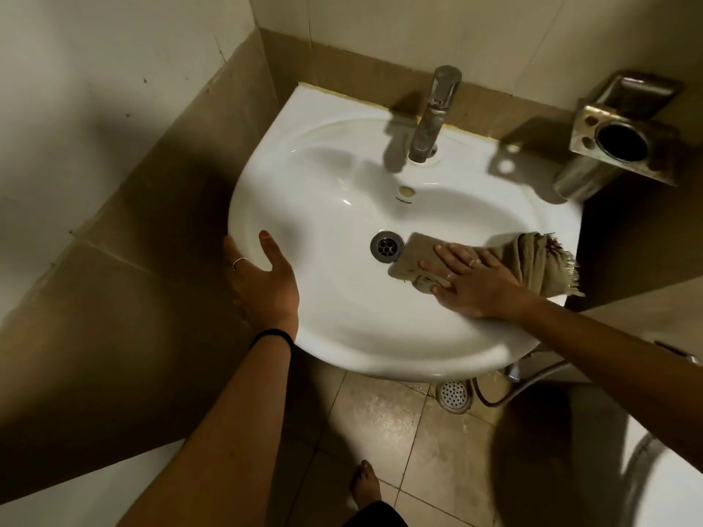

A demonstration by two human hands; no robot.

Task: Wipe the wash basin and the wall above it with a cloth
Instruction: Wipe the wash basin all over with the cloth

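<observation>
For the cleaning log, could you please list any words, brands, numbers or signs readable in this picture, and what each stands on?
Small dark brand print on the wash basin, just below the overflow hole: too small and blurred to read.
Tap, metal holder on the wall, cloth: no text visible.
No numbers or signs anywhere else in view.

Your basin (334, 173) sits in the corner, walls behind and to its left.

You have the tap (433, 116) at the basin's back rim, with the drain (387, 246) in the bowl in front of it. Your right hand (475, 281) lies flat on the cloth (418, 258) in the bowl, just right of the drain. Your left hand (266, 279) rests on the basin's left front rim. The metal holder (624, 135) is on the wall to the right. The floor drain (453, 395) lies below the basin, with the hose (532, 382) beside it.
</observation>
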